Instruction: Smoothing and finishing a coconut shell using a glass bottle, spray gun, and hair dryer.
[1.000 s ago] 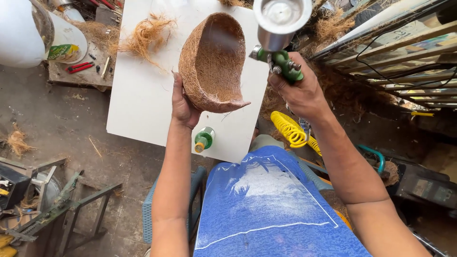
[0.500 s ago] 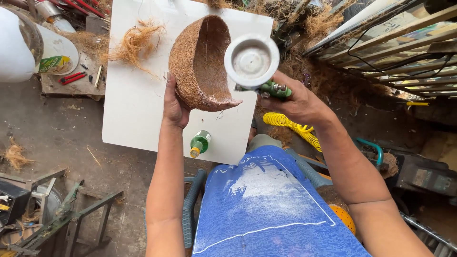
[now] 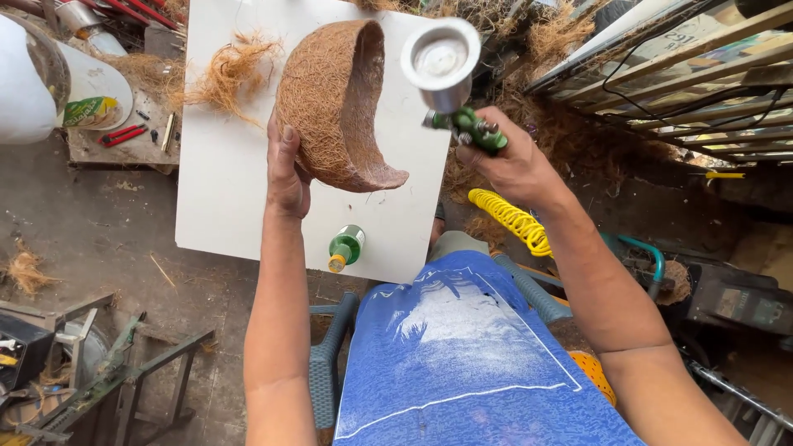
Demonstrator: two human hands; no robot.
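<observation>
My left hand [image 3: 287, 172] grips the outer wall of a brown coconut-fibre bowl [image 3: 330, 103], tilted on its side over a white board [image 3: 223, 182] with its hollow facing right. My right hand [image 3: 514, 161] holds a green spray gun [image 3: 467, 128] with a round metal cup [image 3: 440, 59] on top, just right of the bowl's opening. A yellow coiled air hose [image 3: 512, 221] runs down from the gun.
A green bottle with a yellow cap [image 3: 346, 247] lies on the board's near edge. Loose coconut fibre [image 3: 227, 74] sits at the board's far left. A blue cloth [image 3: 462, 355] covers my lap. Metal frames [image 3: 116, 380] stand lower left, wooden racks [image 3: 702, 91] to the right.
The bowl has turned so its hollow faces more to the right. The spray gun's cup has swung from facing me to upright, and the gun has shifted slightly.
</observation>
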